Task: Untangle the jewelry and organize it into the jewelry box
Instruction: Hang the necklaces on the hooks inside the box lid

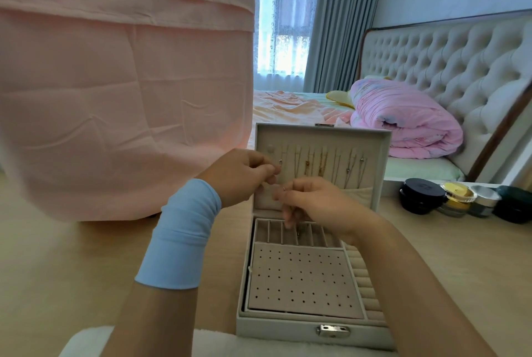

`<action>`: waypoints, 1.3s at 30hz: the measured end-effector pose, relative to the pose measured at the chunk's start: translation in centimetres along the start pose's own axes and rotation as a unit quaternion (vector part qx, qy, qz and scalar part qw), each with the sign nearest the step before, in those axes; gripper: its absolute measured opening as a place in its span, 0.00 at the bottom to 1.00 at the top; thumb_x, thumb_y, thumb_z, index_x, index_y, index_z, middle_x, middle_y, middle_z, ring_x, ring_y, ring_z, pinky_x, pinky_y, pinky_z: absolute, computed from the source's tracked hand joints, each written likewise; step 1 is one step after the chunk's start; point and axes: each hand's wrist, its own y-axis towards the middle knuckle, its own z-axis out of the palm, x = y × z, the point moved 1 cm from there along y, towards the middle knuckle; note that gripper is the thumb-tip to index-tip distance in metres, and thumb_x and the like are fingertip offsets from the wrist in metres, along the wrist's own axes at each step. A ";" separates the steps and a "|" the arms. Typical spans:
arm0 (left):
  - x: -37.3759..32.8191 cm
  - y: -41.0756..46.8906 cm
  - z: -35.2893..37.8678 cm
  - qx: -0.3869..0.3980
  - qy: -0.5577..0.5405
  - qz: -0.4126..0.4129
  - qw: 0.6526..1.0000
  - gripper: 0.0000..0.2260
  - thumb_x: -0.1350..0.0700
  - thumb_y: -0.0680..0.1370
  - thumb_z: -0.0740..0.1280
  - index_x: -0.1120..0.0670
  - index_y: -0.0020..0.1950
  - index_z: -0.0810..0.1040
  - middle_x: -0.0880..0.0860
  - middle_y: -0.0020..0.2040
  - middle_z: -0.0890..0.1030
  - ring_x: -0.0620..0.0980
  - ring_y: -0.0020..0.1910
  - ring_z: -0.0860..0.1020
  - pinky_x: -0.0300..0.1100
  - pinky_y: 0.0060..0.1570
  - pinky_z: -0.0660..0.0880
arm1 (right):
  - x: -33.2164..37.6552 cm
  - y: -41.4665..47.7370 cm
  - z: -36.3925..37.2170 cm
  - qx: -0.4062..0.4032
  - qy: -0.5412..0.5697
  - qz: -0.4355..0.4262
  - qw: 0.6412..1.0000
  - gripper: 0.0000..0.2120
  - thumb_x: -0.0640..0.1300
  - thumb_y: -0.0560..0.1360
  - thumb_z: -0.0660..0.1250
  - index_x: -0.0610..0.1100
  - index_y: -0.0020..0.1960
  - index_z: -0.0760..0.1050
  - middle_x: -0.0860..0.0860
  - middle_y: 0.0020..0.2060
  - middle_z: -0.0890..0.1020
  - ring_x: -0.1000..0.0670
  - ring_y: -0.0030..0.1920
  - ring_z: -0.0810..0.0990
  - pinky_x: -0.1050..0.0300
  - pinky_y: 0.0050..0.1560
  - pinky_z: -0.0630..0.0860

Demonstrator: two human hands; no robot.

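Note:
An open grey jewelry box (313,330) stands on the table in front of me, its lid (322,133) upright. Several thin necklaces (322,165) hang in a row inside the lid. My left hand (241,175), with a blue wrist sleeve, pinches the end of a fine chain (279,161) at the left of the lid. My right hand (319,204) pinches the chain's other part near a small ring, its fingers curled above the narrow back compartments (270,232). A pink perforated earring panel (302,279) fills the front of the box.
Several small round jars (423,195) stand on the table to the right. A pink cloth (121,83) hangs over something large at the left. A bed with a pink rolled duvet (403,117) and tufted headboard lies behind.

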 end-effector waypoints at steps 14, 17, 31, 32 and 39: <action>-0.4 -1.1 5.1 0.063 -0.127 -0.082 0.986 0.10 0.54 0.78 0.67 0.50 0.59 0.79 0.47 0.49 0.85 0.45 0.33 0.80 0.36 0.32 0.73 | 0.6 -0.3 -2.5 -0.151 -0.094 -0.151 0.972 0.05 0.47 0.79 0.70 0.54 0.47 0.84 0.60 0.41 0.85 0.64 0.43 0.81 0.66 0.45 0.74; 0.3 -1.5 5.2 0.020 -0.123 -0.087 0.988 0.04 0.55 0.78 0.68 0.51 0.52 0.81 0.49 0.43 0.86 0.45 0.30 0.77 0.34 0.31 0.72 | 0.1 -0.1 -2.6 -0.148 -0.075 -0.135 0.977 0.05 0.47 0.79 0.70 0.53 0.48 0.84 0.60 0.38 0.84 0.67 0.35 0.78 0.64 0.44 0.71; -0.1 -1.6 2.5 -0.108 0.121 0.007 0.987 0.05 0.51 0.77 0.69 0.46 0.51 0.83 0.40 0.43 0.77 0.37 0.40 0.73 0.30 0.42 0.67 | -0.5 -0.1 -0.9 -0.086 -0.103 -0.065 0.989 0.08 0.46 0.80 0.69 0.45 0.44 0.84 0.49 0.37 0.86 0.57 0.27 0.77 0.62 0.32 0.76; 0.2 -1.6 2.3 -0.116 0.152 0.013 0.981 0.06 0.50 0.77 0.68 0.46 0.53 0.82 0.41 0.45 0.76 0.39 0.42 0.73 0.33 0.45 0.67 | -0.3 -0.1 -1.1 -0.104 -0.102 -0.070 0.987 0.08 0.45 0.79 0.70 0.45 0.43 0.84 0.50 0.37 0.86 0.56 0.27 0.77 0.61 0.33 0.77; 2.0 -1.5 3.1 -0.095 0.344 -0.009 0.934 0.15 0.49 0.80 0.61 0.41 0.66 0.74 0.50 0.53 0.67 0.51 0.52 0.72 0.44 0.48 0.74 | 2.3 0.6 -2.6 -0.170 -0.135 -0.139 0.966 0.09 0.41 0.78 0.70 0.43 0.39 0.84 0.48 0.35 0.86 0.56 0.25 0.77 0.67 0.31 0.73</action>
